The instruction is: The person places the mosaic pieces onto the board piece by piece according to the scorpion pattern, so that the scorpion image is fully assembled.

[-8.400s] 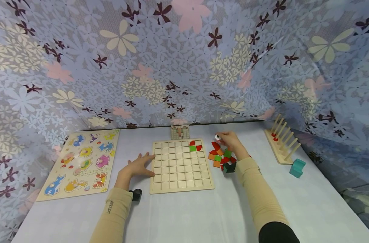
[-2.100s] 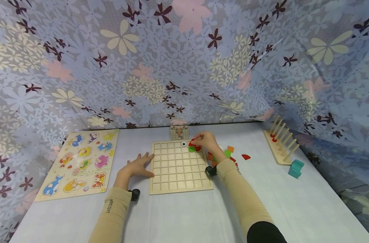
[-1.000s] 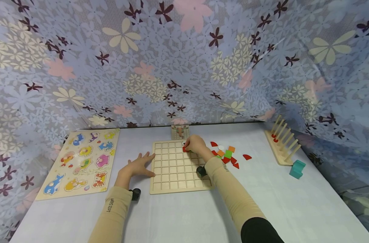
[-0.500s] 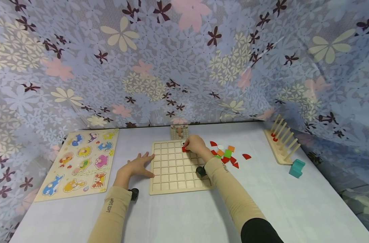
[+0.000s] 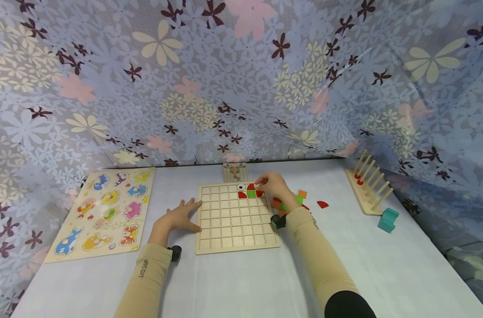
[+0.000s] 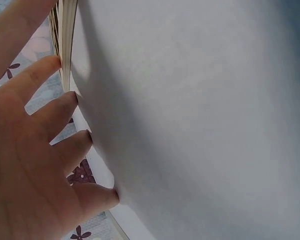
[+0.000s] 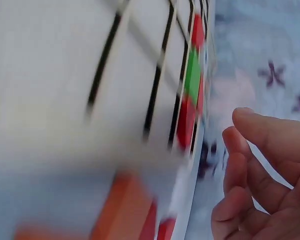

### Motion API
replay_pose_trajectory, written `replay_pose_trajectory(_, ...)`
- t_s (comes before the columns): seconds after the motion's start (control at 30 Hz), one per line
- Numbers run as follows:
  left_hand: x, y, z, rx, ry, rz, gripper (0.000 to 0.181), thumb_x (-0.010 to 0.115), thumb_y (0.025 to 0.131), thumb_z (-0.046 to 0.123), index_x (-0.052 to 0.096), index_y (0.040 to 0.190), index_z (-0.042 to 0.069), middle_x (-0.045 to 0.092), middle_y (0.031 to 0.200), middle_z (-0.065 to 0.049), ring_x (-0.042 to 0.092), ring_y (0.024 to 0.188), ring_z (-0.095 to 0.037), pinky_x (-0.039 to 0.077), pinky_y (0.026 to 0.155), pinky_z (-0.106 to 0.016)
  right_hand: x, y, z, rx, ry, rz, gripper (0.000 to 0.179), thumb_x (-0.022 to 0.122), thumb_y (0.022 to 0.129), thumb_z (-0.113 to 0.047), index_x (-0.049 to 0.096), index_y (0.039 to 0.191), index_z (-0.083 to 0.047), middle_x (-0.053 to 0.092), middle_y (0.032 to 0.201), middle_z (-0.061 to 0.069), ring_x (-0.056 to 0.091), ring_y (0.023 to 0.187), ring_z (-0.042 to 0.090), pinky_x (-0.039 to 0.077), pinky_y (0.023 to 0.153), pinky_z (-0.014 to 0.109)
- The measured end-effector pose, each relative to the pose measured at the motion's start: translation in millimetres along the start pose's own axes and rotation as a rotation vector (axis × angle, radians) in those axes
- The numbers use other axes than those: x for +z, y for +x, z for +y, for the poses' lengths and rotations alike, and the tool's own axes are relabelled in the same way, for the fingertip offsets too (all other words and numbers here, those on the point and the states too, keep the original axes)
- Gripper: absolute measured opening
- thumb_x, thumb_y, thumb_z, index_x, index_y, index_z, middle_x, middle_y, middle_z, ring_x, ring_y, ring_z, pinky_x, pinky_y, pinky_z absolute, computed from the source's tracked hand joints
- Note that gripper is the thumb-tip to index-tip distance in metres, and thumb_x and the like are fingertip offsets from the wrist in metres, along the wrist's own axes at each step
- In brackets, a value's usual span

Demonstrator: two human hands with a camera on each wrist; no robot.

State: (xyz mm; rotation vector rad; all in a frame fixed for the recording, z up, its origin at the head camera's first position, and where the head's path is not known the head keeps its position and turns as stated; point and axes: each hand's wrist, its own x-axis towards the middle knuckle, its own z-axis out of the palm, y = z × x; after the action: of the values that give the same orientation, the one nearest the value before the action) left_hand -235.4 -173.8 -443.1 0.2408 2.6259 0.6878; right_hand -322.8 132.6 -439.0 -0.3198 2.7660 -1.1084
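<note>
The pale wooden grid board [image 5: 233, 225] lies in the middle of the table. Along its far right part sit a round black-and-white eye piece [image 5: 240, 187], a green square [image 5: 251, 193] and red quarter-round pieces, one of them the left red piece [image 5: 242, 194]. My left hand [image 5: 180, 217] is spread, thumb and fingertips touching the board's left edge. Over the board's far right corner hovers my right hand [image 5: 277, 186]. In the right wrist view its fingers [image 7: 235, 172] are loosely bent, with nothing seen between them.
Right of the board, partly behind my right wrist, are loose orange [image 5: 302, 194], green and red pieces; one red piece [image 5: 322, 204] lies apart. A pattern card [image 5: 235, 172] stands behind. An animal puzzle [image 5: 106, 212] lies left, a peg rack [image 5: 364, 190] and teal block [image 5: 388, 220] right.
The eye piece has gone from my right hand onto the board. A red quarter-round piece now sits left of the green square. My right hand has since moved right; my left stayed still.
</note>
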Motion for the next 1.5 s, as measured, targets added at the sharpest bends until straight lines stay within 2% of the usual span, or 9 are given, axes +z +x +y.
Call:
replay_pose_trajectory(0.13, -1.0, -1.1, 0.7, 0.006, 0.001, 0.004, 0.091, 0.080, 0.069, 0.026, 0.031, 0.144, 0.010, 0.015, 0.152, -0.020, 0.003, 0.137, -0.045, -0.001, 0.098, -0.075, -17.1, -8.8, 21.0, 0.056, 0.027, 0.038, 0.018, 0.063, 0.085, -0.006, 0.067, 0.101, -0.001, 0.062, 0.093, 0.013, 0.056, 0.086, 0.026, 0.048, 0.072, 0.035)
replay_pose_trajectory(0.37, -1.3, -2.7, 2.3, 0.009, -0.013, 0.009, 0.090, 0.080, 0.069, 0.024, 0.032, 0.144, 0.010, 0.016, 0.151, -0.020, 0.004, 0.137, -0.046, -0.002, 0.098, -0.075, -41.6, -23.1, 55.1, 0.144, 0.016, 0.068, 0.022, 0.060, 0.085, -0.004, 0.064, 0.106, 0.002, 0.062, 0.100, 0.019, 0.056, 0.090, 0.029, 0.050, 0.075, 0.036)
replay_pose_trajectory(0.57, -1.9, -3.1, 3.2, 0.007, -0.017, 0.007, 0.090, 0.079, 0.069, 0.023, 0.032, 0.144, 0.010, 0.016, 0.152, -0.019, 0.003, 0.138, -0.045, -0.003, 0.098, -0.074, -58.4, -28.7, 76.7, 0.224, -0.007, 0.066, 0.028, 0.059, 0.083, 0.000, 0.062, 0.110, 0.004, 0.059, 0.107, 0.023, 0.056, 0.089, 0.029, 0.050, 0.071, 0.031)
replay_pose_trajectory(0.67, -2.1, -2.9, 2.5, 0.010, -0.016, 0.005, 0.090, 0.079, 0.069, 0.024, 0.031, 0.144, 0.010, 0.015, 0.152, -0.019, 0.002, 0.138, -0.045, -0.003, 0.098, -0.074, -62.3, -30.3, 84.3, 0.235, -0.035, 0.057, 0.031, 0.058, 0.081, 0.002, 0.062, 0.111, 0.003, 0.059, 0.109, 0.024, 0.056, 0.093, 0.032, 0.049, 0.076, 0.035)
replay_pose_trajectory(0.77, -2.0, -2.6, 1.8, 0.009, -0.016, 0.003, 0.090, 0.079, 0.070, 0.024, 0.031, 0.144, 0.011, 0.015, 0.152, -0.019, 0.002, 0.138, -0.045, -0.003, 0.098, -0.074, -64.0, -31.4, 88.4, 0.262, -0.037, 0.050, 0.032, 0.058, 0.080, 0.001, 0.062, 0.112, 0.002, 0.059, 0.111, 0.024, 0.054, 0.098, 0.034, 0.047, 0.083, 0.041)
replay_pose_trajectory(1.03, -2.3, -3.9, 2.2, 0.012, -0.014, -0.002, 0.090, 0.079, 0.070, 0.025, 0.030, 0.145, 0.010, 0.015, 0.152, -0.020, 0.002, 0.138, -0.045, -0.003, 0.098, -0.074, -68.0, -34.2, 90.4, 0.364, -0.061, 0.047, 0.032, 0.065, 0.082, -0.010, 0.062, 0.113, -0.001, 0.059, 0.109, 0.020, 0.053, 0.096, 0.033, 0.046, 0.082, 0.045)
replay_pose_trajectory(1.23, -2.6, -4.3, 2.4, 0.013, -0.010, 0.001, 0.090, 0.079, 0.070, 0.025, 0.030, 0.145, 0.010, 0.015, 0.152, -0.020, 0.003, 0.137, -0.045, -0.002, 0.098, -0.074, -67.0, -32.6, 88.9, 0.350, -0.062, 0.050, 0.035, 0.064, 0.082, -0.009, 0.060, 0.116, -0.002, 0.054, 0.114, 0.023, 0.051, 0.098, 0.034, 0.045, 0.085, 0.046)
replay_pose_trajectory(1.33, -2.6, -3.9, 2.1, 0.012, -0.012, 0.001, 0.090, 0.079, 0.070, 0.026, 0.030, 0.145, 0.010, 0.015, 0.152, -0.020, 0.003, 0.138, -0.045, -0.002, 0.098, -0.074, -66.0, -31.2, 85.8, 0.339, -0.037, 0.073, 0.038, 0.066, 0.080, -0.007, 0.059, 0.117, -0.002, 0.052, 0.113, 0.023, 0.049, 0.096, 0.033, 0.046, 0.081, 0.043)
replay_pose_trajectory(1.5, -1.9, -2.9, 0.5, 0.012, -0.010, 0.000, 0.091, 0.079, 0.070, 0.026, 0.030, 0.145, 0.010, 0.015, 0.152, -0.020, 0.003, 0.137, -0.045, -0.002, 0.098, -0.074, -63.3, -29.1, 78.1, 0.288, -0.005, 0.131, 0.042, 0.069, 0.078, -0.007, 0.058, 0.119, 0.000, 0.055, 0.102, 0.019, 0.051, 0.089, 0.030, 0.046, 0.072, 0.036)
